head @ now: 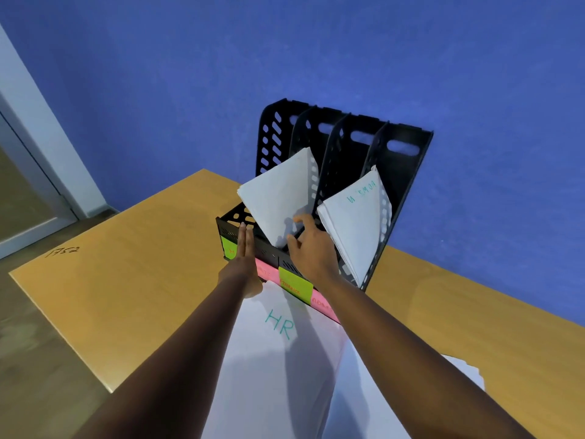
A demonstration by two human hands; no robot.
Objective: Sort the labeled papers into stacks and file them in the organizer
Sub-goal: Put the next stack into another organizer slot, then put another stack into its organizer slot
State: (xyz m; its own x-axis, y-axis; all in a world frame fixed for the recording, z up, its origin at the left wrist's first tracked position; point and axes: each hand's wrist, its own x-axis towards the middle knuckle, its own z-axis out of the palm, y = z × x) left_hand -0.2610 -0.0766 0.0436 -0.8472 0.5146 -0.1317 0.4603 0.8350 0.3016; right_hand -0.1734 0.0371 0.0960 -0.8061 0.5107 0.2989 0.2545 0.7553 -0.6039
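1. A black slotted organizer stands at the centre of the frame on a wooden table, its back against a blue wall.
2. A white paper stack leans in a middle slot; a second stack with teal writing leans in the slot to its right.
3. The right hand reaches into the middle slot, fingers curled on the lower edge of the leaning paper stack.
4. The left hand is flat, fingers straight and together, pressed edge-on against the organizer's front left rim.
5. Green and pink sticky labels line the organizer's front; both forearms cover parts of them.
6. A sheet marked "HR" lies in the lower centre, just in front of the organizer, between the forearms.
7. More white paper shows at lower right; a handwritten number is on the table at left.
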